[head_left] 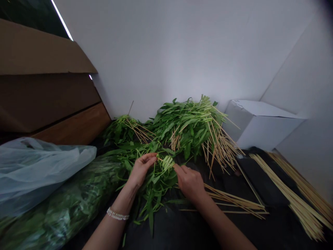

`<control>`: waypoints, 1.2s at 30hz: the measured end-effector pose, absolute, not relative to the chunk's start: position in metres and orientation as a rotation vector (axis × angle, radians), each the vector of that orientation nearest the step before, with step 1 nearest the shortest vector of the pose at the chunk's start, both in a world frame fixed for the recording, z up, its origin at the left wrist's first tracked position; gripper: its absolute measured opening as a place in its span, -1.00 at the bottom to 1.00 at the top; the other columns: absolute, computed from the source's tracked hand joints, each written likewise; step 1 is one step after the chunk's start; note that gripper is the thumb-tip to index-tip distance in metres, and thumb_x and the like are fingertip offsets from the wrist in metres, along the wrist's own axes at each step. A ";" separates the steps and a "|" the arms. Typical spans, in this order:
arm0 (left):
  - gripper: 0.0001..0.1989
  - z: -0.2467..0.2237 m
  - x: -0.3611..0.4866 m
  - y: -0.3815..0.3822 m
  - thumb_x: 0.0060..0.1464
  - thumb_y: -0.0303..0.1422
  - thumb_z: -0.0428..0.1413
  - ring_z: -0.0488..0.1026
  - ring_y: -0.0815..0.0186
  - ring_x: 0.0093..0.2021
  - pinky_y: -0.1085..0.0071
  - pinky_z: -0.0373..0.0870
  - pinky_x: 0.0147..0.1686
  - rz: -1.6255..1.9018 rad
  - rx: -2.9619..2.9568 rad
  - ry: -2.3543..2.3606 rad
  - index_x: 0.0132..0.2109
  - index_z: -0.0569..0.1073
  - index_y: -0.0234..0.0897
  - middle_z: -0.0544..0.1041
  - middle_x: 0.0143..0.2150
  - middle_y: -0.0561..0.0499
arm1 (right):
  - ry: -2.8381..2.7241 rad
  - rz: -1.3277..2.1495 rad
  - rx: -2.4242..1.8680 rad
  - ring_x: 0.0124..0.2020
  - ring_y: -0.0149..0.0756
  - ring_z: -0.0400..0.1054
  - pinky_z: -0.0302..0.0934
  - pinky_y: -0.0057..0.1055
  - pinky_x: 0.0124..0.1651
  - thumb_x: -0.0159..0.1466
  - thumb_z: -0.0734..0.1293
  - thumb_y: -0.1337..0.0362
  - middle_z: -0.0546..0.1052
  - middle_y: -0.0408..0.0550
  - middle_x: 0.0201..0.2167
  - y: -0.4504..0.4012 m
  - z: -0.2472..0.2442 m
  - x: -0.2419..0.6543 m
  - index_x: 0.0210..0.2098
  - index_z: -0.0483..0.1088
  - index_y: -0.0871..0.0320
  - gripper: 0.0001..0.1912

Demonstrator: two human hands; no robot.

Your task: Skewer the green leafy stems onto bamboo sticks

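Note:
Between my two hands is a small folded bundle of green leafy stems (168,162), with a thin bamboo skewer (160,159) running across it. My left hand (142,168) pinches the skewer's end at the bundle's left side; a beaded bracelet circles that wrist. At the right side, my right hand (191,182) is closed against the bundle on the skewer, whose other part is hidden by the fingers. Loose leafy greens (152,189) hang and lie below the bundle on the black surface.
Behind are a large pile of skewered greens (184,121) and a smaller one (121,130). Loose skewers (234,199) lie right, with more skewers (288,194) farther over. A white box (270,128) stands back right. Bagged greens (65,205) and cardboard (41,97) occupy the left.

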State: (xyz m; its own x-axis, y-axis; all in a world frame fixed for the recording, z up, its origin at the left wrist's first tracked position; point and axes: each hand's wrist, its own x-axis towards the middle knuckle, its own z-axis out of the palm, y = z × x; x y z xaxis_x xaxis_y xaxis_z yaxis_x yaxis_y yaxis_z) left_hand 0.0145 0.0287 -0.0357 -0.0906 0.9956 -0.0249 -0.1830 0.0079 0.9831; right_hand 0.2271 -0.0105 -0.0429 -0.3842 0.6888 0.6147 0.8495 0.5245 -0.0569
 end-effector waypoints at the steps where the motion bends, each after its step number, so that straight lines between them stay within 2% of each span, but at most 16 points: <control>1: -0.68 -0.037 0.014 0.029 -0.20 -0.21 0.37 0.51 0.36 -0.41 0.45 0.41 -0.30 1.342 0.999 1.139 -0.26 0.62 -0.26 0.64 -0.36 -0.03 | -2.178 -0.358 -1.235 -0.48 -0.35 0.32 0.01 -0.40 -0.41 0.28 0.20 0.45 0.44 -0.15 -0.49 -0.010 -0.043 0.227 -0.03 0.44 0.15 -0.69; 4: -0.72 -0.039 0.012 0.030 -0.23 -0.23 0.39 0.50 0.38 -0.44 0.48 0.41 -0.32 1.313 0.964 1.139 -0.34 0.62 -0.28 0.63 -0.40 -0.01 | -2.163 -0.357 -1.195 -0.47 -0.35 0.33 0.03 -0.41 -0.39 0.31 0.18 0.44 0.44 -0.14 -0.48 -0.010 -0.044 0.229 -0.03 0.44 0.18 -0.70; 15: -0.73 -0.035 0.014 0.027 -0.23 -0.26 0.39 0.50 0.37 -0.43 0.47 0.41 -0.31 1.277 0.925 1.094 -0.33 0.61 -0.28 0.63 -0.39 -0.01 | -2.155 -0.329 -1.223 -0.50 -0.40 0.31 0.01 -0.44 -0.41 0.32 0.16 0.42 0.46 -0.13 -0.49 -0.010 -0.048 0.225 -0.09 0.45 0.15 -0.72; 22: -0.71 -0.034 0.015 0.026 -0.23 -0.21 0.38 0.47 0.36 -0.46 0.47 0.37 -0.36 1.223 1.012 1.144 -0.33 0.62 -0.30 0.62 -0.43 -0.01 | -2.116 -0.302 -1.156 -0.45 -0.36 0.34 0.05 -0.44 -0.37 0.34 0.13 0.42 0.48 -0.10 -0.47 -0.010 -0.046 0.227 -0.10 0.45 0.19 -0.71; 28: -0.72 -0.037 0.013 0.027 -0.20 -0.23 0.37 0.47 0.37 -0.43 0.47 0.37 -0.31 1.214 1.029 1.126 -0.33 0.62 -0.29 0.61 -0.41 0.00 | -2.164 -0.245 -1.206 -0.48 -0.37 0.33 0.04 -0.43 -0.40 0.33 0.15 0.41 0.49 -0.13 -0.47 -0.012 -0.045 0.225 -0.18 0.45 0.16 -0.75; 36: -0.71 -0.036 0.016 0.026 -0.23 -0.19 0.37 0.39 0.40 -0.51 0.49 0.32 -0.42 1.194 1.077 1.154 -0.37 0.62 -0.29 0.57 -0.49 0.02 | -2.137 -0.236 -1.180 -0.43 -0.38 0.35 0.09 -0.46 -0.35 0.34 0.14 0.41 0.48 -0.11 -0.47 -0.012 -0.046 0.226 -0.16 0.45 0.17 -0.74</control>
State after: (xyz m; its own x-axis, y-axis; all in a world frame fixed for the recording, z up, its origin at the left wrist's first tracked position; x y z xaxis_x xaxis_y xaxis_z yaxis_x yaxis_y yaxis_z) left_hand 0.0157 0.0259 -0.0365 0.0163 0.9969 -0.0766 -0.1107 0.0779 0.9908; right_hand 0.2260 -0.0117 -0.0460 -0.3619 0.6819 0.6357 0.8042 0.5732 -0.1570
